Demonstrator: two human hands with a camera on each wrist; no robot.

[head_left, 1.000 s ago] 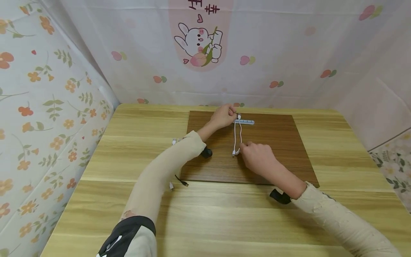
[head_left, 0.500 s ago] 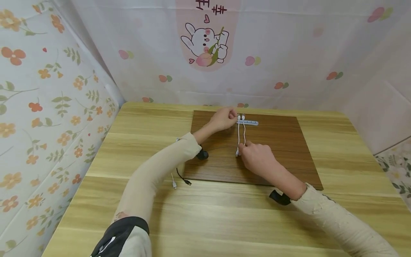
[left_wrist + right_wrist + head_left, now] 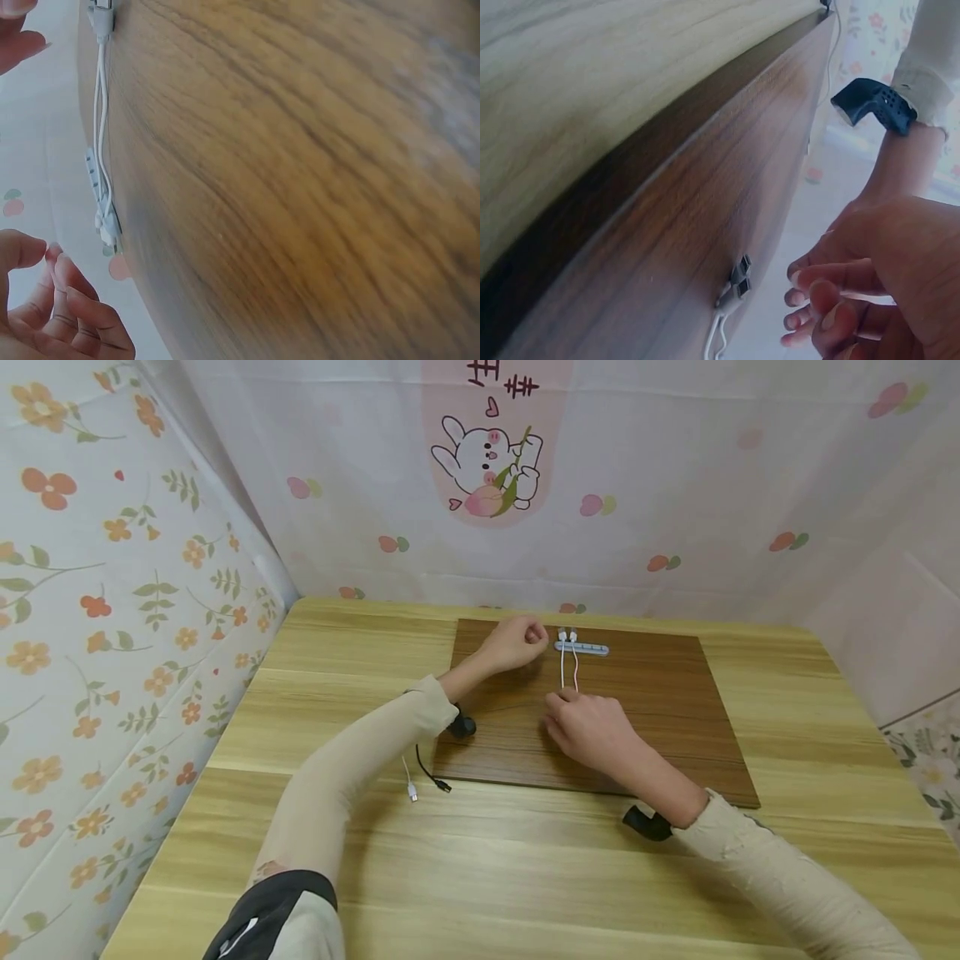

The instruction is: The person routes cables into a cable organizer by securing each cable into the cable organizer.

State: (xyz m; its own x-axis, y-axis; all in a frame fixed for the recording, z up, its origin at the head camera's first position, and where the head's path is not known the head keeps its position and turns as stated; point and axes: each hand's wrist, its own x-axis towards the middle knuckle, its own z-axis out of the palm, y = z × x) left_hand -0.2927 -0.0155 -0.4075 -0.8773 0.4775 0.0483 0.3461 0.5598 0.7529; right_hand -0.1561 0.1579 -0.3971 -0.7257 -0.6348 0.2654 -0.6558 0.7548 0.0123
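Note:
Two white USB cables (image 3: 576,673) lie side by side on a dark brown board, caught in a pale blue slotted cable clip (image 3: 592,649). Their upper plugs (image 3: 567,635) stick out beyond the clip. My left hand (image 3: 513,643) hovers just left of the clip, its fingers loosely bent; the left wrist view shows nothing between thumb and fingertips. Over the cables' near ends is my right hand (image 3: 592,727), which hides them from the head view. In the right wrist view these connectors (image 3: 739,285) lie on the board, apart from the loosely curled right fingers (image 3: 832,319).
The brown board (image 3: 660,693) rests on a light wood table (image 3: 495,868). Left of it lie a white cable end (image 3: 412,792) and a black cable end (image 3: 443,786), partly behind my left sleeve. A patterned curtain (image 3: 645,485) hangs behind the table.
The left hand has drawn away leftward from the clip and plugs. My right hand has shifted slightly left, covering the near cable ends. The head view has turned a little.

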